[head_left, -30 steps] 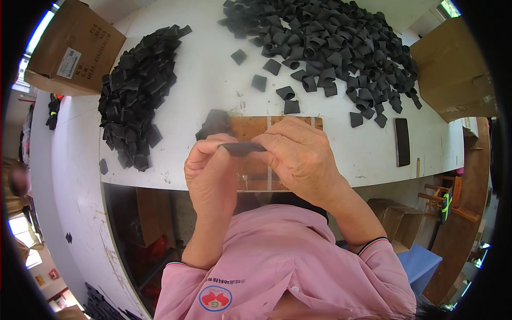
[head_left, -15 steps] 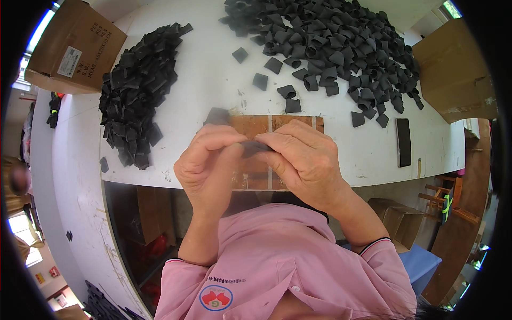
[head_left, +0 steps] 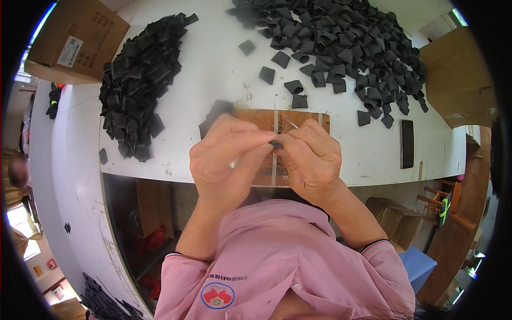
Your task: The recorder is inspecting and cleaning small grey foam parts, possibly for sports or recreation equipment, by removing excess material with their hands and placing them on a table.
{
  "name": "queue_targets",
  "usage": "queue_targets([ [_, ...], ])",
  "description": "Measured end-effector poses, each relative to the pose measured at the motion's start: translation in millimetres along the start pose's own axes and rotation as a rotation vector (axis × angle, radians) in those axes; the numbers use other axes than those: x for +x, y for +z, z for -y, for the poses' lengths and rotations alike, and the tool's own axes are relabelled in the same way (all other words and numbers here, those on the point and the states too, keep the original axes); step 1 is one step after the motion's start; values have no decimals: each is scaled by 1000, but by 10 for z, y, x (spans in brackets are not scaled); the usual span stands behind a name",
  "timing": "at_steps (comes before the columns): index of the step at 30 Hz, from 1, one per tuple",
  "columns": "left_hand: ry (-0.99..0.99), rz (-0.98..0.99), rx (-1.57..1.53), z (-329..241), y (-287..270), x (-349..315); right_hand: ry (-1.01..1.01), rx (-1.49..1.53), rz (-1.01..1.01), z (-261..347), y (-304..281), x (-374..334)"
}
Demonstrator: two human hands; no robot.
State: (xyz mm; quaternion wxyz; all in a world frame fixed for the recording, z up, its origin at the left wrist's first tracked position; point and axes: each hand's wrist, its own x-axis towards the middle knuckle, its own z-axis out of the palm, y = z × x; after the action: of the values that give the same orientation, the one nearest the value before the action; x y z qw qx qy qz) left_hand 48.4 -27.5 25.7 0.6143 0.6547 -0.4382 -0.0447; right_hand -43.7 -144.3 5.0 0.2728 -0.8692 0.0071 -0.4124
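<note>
Over a brown wooden board (head_left: 250,116), my left hand (head_left: 226,160) and my right hand (head_left: 314,160) meet, both closed. Pinched between their fingertips is a small black piece (head_left: 276,144), mostly hidden by the fingers. A thin, pale, pointed sliver (head_left: 292,124) sticks out above my right hand's fingers; its kind is too small to tell. Just beyond my left hand, flat black pieces (head_left: 216,114) lie at the board's left edge, partly covered by the hand.
Flat black pieces form a pile (head_left: 141,80) on the left. A larger heap of open, tube-shaped black pieces (head_left: 341,48) spreads at the far right, several strays before it. Cardboard boxes (head_left: 80,40) flank the white table (head_left: 208,64). A dark phone (head_left: 407,144) lies near the right edge.
My hands have come closer together and shifted slightly right. The black piece between them shows less, and the thin pale sliver now shows at my right hand.
</note>
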Motion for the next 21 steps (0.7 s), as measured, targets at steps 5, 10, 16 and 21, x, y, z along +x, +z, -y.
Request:
queue_targets([
  [5, 199, -100, 168, 58, 22, -27, -44, -134, 47, 101, -28, 79],
  [10, 66, -245, 235, 468, 19, -278, 34, 5, 240, 78, -160, 280],
  [16, -117, -71, 804, 1048, 79, -747, 874, 553, -11, -200, -226, -45],
  [21, -176, -9, 848, 1230, 67, -713, 974, 564, 264, 85, -88, -689],
])
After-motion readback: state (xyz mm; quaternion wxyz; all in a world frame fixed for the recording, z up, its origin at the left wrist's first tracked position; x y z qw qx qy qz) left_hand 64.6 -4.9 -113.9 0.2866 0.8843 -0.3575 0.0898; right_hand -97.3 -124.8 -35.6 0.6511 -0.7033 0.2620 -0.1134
